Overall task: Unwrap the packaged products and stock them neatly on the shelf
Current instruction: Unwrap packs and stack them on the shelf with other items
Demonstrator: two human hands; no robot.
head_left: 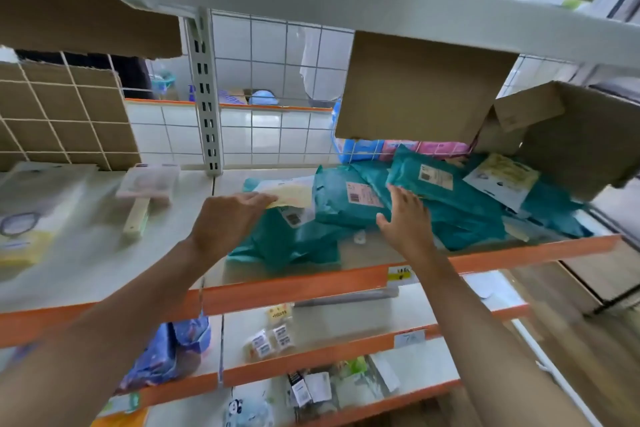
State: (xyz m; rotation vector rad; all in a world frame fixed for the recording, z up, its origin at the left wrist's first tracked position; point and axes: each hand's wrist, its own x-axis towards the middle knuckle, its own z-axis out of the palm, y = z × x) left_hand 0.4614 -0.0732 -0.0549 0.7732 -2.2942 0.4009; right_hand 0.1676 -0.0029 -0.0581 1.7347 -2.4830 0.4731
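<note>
Several teal mailer bags with white labels lie piled on the orange-edged shelf (346,282). My left hand (228,218) grips the pale yellow label end of the nearest teal package (287,239) at the left of the pile. My right hand (407,218) has its fingers spread, resting on the edge of a middle teal package (349,201). Another teal package (433,180) leans on top behind it. A white and yellow product card (502,180) lies on the pile at the right.
Cardboard pieces (422,90) hang from the upper shelf above the pile, and an open carton (571,135) sits at the right. A brush-like product (145,194) and pale packets (31,218) lie on the left section. Lower shelves hold small packaged items (273,336).
</note>
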